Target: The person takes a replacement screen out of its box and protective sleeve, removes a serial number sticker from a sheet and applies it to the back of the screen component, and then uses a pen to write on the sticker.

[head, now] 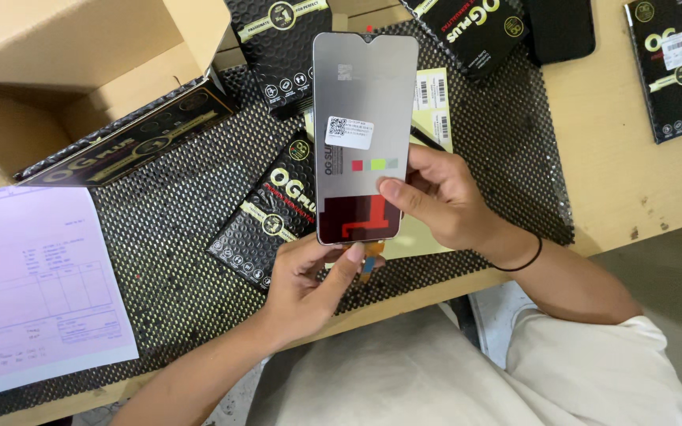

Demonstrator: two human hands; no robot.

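A grey phone screen panel (363, 95) is held upright above the black mesh mat (167, 229), its back toward me with a white sticker and small coloured squares. My right hand (444, 201) grips its right edge, thumb pressed on the dark red lower part. My left hand (309, 288) holds the bottom edge, thumb by the orange flex cable (369, 260) hanging beneath.
Several black product boxes (266, 217) lie on the mat and wooden table (625, 170). An open cardboard carton (57, 71) stands at the upper left. A pink printed sheet (33, 292) lies at the left. A yellow label card (436, 102) sits behind the panel.
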